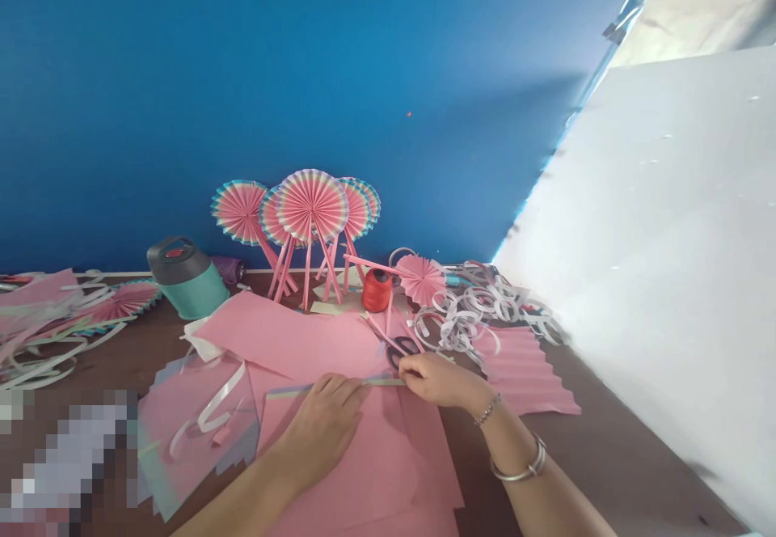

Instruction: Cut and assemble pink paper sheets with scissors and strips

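Pink paper sheets lie layered on the table in front of me. Along the upper edge of the top sheet runs a narrow pale paper strip, with bluish and greenish bands. My left hand rests flat across that edge, fingers stretched out on the paper. My right hand is closed in a pinch at the strip's right end; its fingertips partly hide the strip. Just behind the right hand lie scissors with dark handles. Another pink sheet lies beyond the left hand.
Several pleated paper fans on pink sticks lean against the blue board. A red thread spool, a small pink rosette and curled white strips lie behind. A teal flask stands left; pleated pink paper lies right.
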Available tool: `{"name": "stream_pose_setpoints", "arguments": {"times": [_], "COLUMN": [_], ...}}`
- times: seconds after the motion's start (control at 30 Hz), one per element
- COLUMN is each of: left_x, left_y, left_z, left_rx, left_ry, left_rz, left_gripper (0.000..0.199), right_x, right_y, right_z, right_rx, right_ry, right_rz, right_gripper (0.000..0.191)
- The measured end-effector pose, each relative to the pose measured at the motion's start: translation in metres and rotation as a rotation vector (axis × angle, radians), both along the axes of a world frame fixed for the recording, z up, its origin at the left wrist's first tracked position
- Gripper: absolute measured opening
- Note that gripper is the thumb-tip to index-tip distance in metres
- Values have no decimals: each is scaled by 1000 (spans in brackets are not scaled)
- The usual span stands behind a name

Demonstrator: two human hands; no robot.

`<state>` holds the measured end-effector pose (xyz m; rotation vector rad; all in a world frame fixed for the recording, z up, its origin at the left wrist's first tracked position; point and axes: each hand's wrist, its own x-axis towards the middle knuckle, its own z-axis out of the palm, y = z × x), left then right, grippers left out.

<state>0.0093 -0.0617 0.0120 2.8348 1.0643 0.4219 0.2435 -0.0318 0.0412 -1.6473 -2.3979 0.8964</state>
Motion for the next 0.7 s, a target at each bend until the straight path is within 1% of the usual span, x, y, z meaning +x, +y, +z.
{"name": "stream_pose_setpoints", "arguments": {"times": [0.27, 0.53, 0.7], "left_x": [1, 2, 2], "left_y": [0, 1, 1], "left_z": [3, -1, -3], "left_rx": [-14, 28, 43], "left_ry": [-10, -4, -26], "left_rz": [10, -15, -25], "left_gripper": [29, 27, 28], "right_x": [-1, -1, -1], "right_y": [1, 2, 3], "right_z": [4, 2, 3], "right_rx": [-28, -7, -21], "right_ry": [-26, -48, -59], "right_rz": [-7, 3, -5], "right_gripper": [17, 17, 17]}}
